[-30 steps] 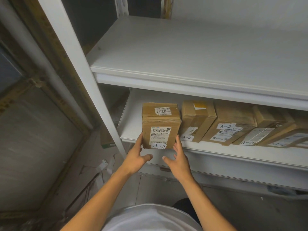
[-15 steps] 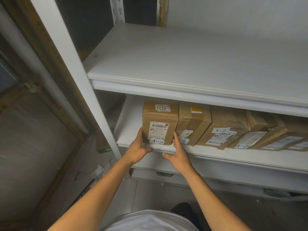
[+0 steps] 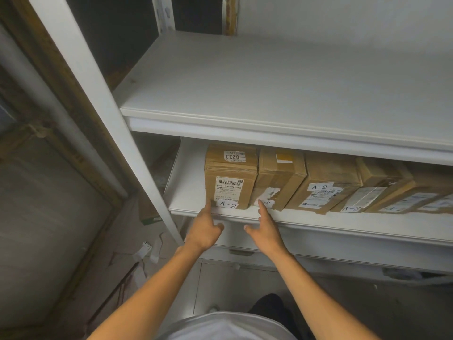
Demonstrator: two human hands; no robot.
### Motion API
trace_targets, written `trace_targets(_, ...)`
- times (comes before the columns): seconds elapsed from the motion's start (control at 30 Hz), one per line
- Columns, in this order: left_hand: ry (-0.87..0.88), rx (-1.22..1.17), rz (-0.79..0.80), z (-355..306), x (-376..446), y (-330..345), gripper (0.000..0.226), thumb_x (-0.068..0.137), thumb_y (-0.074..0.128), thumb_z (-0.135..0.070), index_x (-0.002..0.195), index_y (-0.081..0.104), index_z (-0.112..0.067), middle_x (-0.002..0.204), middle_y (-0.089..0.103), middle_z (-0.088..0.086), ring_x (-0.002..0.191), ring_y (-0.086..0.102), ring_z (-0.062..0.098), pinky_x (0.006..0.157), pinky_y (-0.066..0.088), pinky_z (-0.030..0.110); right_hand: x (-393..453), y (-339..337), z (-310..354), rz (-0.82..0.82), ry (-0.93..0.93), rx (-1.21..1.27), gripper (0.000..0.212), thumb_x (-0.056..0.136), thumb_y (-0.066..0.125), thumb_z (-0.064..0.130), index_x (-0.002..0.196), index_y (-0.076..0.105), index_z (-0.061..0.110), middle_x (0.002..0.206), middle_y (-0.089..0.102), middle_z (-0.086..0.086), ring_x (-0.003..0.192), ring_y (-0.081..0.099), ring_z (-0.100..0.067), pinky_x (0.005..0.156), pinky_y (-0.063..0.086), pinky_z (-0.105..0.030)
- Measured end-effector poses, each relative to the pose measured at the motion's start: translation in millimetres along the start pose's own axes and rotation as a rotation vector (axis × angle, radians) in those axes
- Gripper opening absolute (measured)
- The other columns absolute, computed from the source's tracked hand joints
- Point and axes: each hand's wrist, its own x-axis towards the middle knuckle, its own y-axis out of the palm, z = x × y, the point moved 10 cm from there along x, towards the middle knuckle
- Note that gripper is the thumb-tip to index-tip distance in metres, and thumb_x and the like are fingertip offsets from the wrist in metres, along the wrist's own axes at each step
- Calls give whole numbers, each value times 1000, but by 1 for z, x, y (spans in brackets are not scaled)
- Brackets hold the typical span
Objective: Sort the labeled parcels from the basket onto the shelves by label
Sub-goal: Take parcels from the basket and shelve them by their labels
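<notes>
dim indoor light | shadowed left side | wide-angle edge bending

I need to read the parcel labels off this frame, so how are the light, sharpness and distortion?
Head view: the upper shelf is brightly and evenly lit, while the lower shelf sits in its shadow; the leftmost parcel reads A-2 clearly, parcels toward the right edge smear, and the left hand covers the label's corner; the wide lens makes the white post lean; the left side is dim.

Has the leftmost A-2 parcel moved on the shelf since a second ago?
Yes. The leftmost A-2 parcel has gone deeper onto the lower shelf, its base now behind the front edge rather than overhanging it.
</notes>
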Motion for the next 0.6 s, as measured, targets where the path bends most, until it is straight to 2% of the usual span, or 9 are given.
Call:
trace_targets(0.07, 10, 116, 48, -5, -4, 14, 74, 87, 63, -18, 152, 26, -16, 149, 44, 9, 134, 43, 29, 107, 36, 33, -3, -9, -6, -22, 11, -50, 86, 92, 66, 15, 159, 14, 29, 162, 27, -2, 147, 31, -21, 109, 29, -26)
trace_targets(0.17, 108, 264, 130, -29, -2, 36, 74, 90, 61, -21, 154, 25, -14, 153, 37, 10, 139, 36, 30, 113, 31, 35, -9, -30, -9, -62, 9, -151, 83, 93, 66, 17, 159, 16, 26, 163, 23, -1, 148, 28, -20, 109, 28, -25)
trace_targets(0.27, 254, 421, 207, -65, 5, 61, 68, 90, 59, -23, 151, 31, -13, 152, 38, 11, 136, 37, 33, 112, 34, 37, -20, -62, -13, -112, -1, -287, 79, 92, 66, 17, 157, 21, 22, 162, 21, -1, 147, 28, -22, 113, 30, -29)
trace_targets(0.37, 377, 531, 289, -104, 8, 94, 69, 90, 58, -24, 151, 30, -12, 154, 35, 13, 136, 38, 35, 110, 37, 39, -37, -101, -32, -147, 73, -393, 78, 93, 64, 19, 158, 20, 22, 165, 14, -3, 149, 21, -25, 116, 31, -35)
trace_targets(0.47, 523, 625, 363, -149, 6, 134, 68, 90, 57, -27, 151, 30, -14, 154, 35, 11, 134, 38, 36, 109, 38, 40, -58, -148, -55, -245, 162, -417, 77, 94, 64, 22, 158, 22, 22, 165, 12, -4, 148, 20, -27, 117, 32, -40)
trace_targets(0.6, 699, 708, 445, -213, -9, 186, 68, 89, 58, -26, 150, 31, -15, 154, 34, 14, 136, 36, 37, 110, 38, 42, -87, -205, -87, -357, 248, -403, 73, 93, 65, 23, 156, 27, 20, 164, 16, -6, 147, 22, -28, 116, 33, -39)
